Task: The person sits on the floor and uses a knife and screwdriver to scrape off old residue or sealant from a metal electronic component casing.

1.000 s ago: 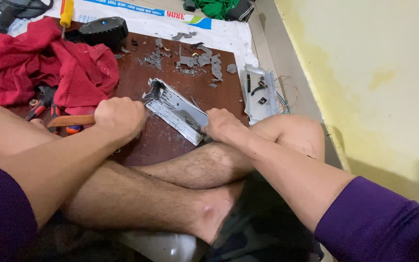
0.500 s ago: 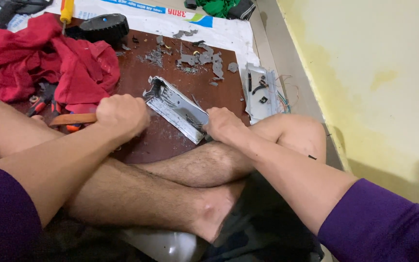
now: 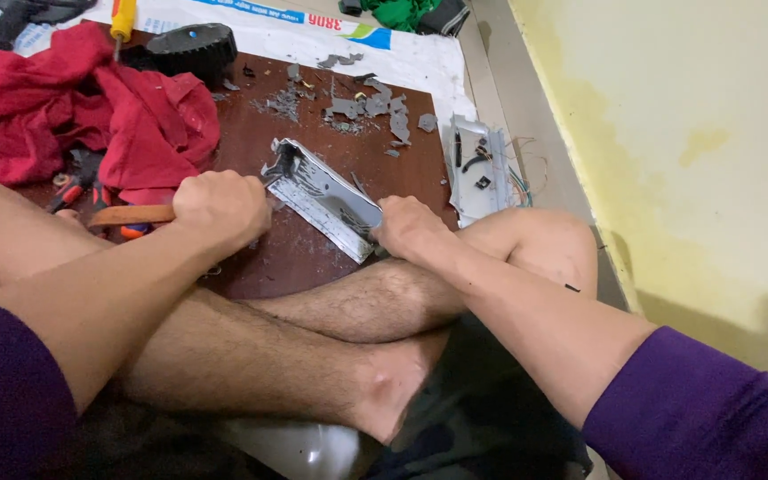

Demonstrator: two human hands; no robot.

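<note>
1. One long grey metal casing [image 3: 326, 197], dented with bent edges, lies slantwise on the dark brown board [image 3: 251, 133].
2. It sits between both hands: the left hand [image 3: 220, 207], fisted round an orange tool handle [image 3: 131, 215], touches its upper end.
3. The right hand [image 3: 409, 226] clamps its lower end.

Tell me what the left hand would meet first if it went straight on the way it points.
Probably the grey metal casing: the left hand, fisted on a wooden handle, points right at its near end.
</note>
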